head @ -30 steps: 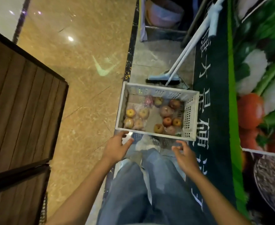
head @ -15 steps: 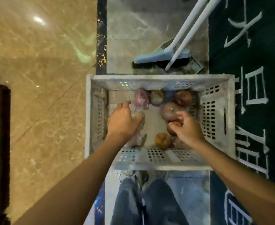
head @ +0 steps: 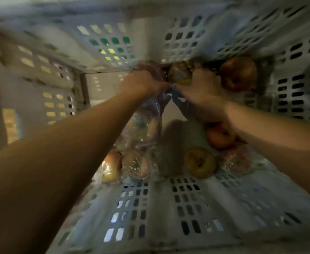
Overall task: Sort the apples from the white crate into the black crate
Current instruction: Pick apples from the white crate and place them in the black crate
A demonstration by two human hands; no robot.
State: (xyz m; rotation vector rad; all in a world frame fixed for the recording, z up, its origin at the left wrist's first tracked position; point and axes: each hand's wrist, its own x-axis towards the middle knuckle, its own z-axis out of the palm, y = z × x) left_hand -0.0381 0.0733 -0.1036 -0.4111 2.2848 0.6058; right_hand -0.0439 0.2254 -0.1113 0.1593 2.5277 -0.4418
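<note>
Both hands [head: 143, 83] [head: 200, 88] now reach deeper into the crate [head: 150, 208], upper middle; fingers curl around apples [head: 180, 74], so picking's starting.

Motion blur smears the white crate [head: 168, 208]; both hands' fingers [head: 161, 87] hidden among apples [head: 200, 162]

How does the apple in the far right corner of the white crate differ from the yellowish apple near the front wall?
The far-corner apple is reddish-brown; the front apple is yellow-green with dark blotches. The far-corner apple sits against the back wall beside the right hand; the front apple lies near the front wall, clear of both hands. The front apple touches a plastic-wrapped apple; whether the far-corner one touches anything is too blurred to tell. Both are unwrapped and lie in the white crate.
</note>
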